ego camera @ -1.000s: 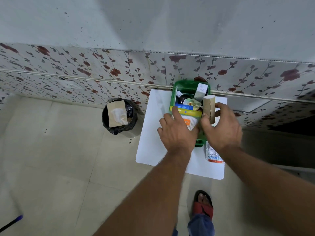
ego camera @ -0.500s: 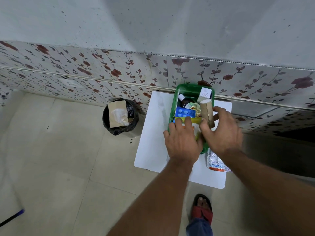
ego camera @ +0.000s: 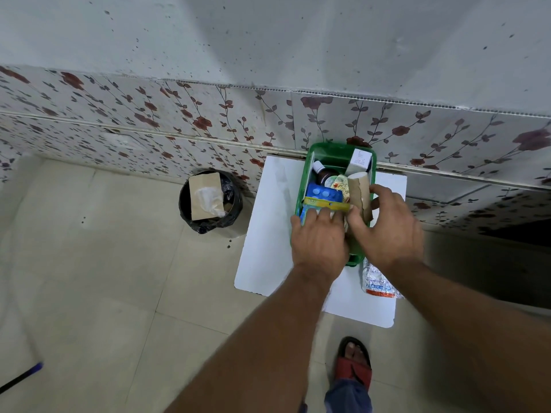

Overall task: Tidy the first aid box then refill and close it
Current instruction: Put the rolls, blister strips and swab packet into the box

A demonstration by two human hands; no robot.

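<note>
The green first aid box stands on a white table against the wall, with no lid on it. Inside are a brown bottle, a white carton, a blue blister pack, a yellow strip and a brown bandage roll. My right hand is closed around the roll, which stands at the box's right side. My left hand lies flat on the packets in the box's near half, fingers spread. What is under it is hidden.
A silver sachet lies on the table just in front of the box. A black bin with cardboard and tissue in it stands on the floor to the left. My foot in a red sandal is below the table edge.
My left hand has slid back toward me and now presses lower in the box, uncovering the blue blister pack. The right hand still holds the roll, pushed slightly down.
</note>
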